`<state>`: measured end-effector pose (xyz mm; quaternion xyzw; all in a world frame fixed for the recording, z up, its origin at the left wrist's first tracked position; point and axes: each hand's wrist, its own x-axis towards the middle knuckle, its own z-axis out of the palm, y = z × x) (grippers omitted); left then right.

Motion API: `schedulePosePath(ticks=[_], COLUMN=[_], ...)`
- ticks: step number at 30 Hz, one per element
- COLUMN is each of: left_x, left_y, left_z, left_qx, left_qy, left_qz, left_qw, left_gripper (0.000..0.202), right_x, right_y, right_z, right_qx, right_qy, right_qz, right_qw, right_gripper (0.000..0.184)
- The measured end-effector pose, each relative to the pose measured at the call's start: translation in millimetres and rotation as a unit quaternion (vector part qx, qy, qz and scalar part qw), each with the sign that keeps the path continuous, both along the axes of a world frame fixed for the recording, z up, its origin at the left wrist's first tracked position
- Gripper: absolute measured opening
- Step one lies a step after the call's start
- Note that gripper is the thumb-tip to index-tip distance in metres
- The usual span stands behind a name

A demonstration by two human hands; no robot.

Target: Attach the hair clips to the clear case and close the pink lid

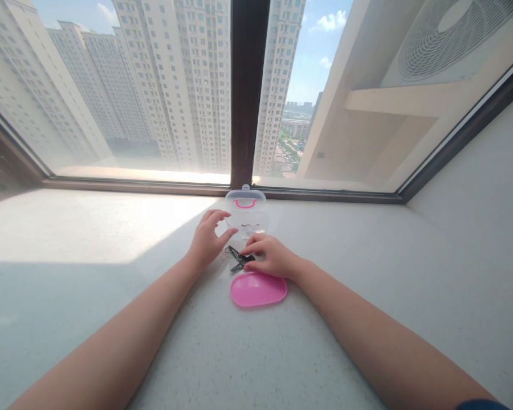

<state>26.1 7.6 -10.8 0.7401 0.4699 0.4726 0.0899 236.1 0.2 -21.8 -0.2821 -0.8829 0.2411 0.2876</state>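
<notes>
A small clear plastic case [245, 208] with a pink handle lies open on the pale stone windowsill [111, 239], below the window's middle post. My left hand [207, 239] rests beside the case with fingers spread, its fingertips touching the case's left edge. My right hand [271, 254] is curled, its fingertips on a small black folding scissors [238, 259] that lies between the two hands. Just in front of my right hand lies a pink oval lid or tray [259, 289].
A large window with a dark frame [245, 91] runs along the back of the sill, with tall buildings outside. A white wall [487, 193] rises at the right. Sunlight falls on the sill's back left part.
</notes>
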Motion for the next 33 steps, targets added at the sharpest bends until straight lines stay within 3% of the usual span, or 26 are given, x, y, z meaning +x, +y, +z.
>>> schedulePosePath(ticks=[11,18,23,29,33], left_x=[3,4,5,4,4], left_y=[-6,-12,-14,-13,-13], left_z=[7.4,6.4,7.0,7.7,6.5], left_qx=[0.054,-0.011,-0.032,-0.036,-0.043], left_qy=[-0.018,0.031,0.046,0.056,0.035], left_qz=[-0.003,-0.086,-0.098,-0.153,-0.154], left_qw=[0.998,0.996,0.994,0.986,0.987], left_gripper=[0.011,0.016,0.016,0.011,0.007], right_x=[-2,-4,-3,-4,-4], right_y=[2,2,1,0,-1], right_z=[-2.8,-2.7,-1.8,1.4,2.2], right_qx=[0.008,0.012,0.021,0.009,-0.004], right_qy=[0.012,0.009,0.002,0.126,0.160], right_qz=[-0.008,-0.039,-0.048,-0.072,-0.079], right_qw=[1.000,0.999,0.999,0.989,0.984], right_gripper=[0.016,0.013,0.011,0.010,0.010])
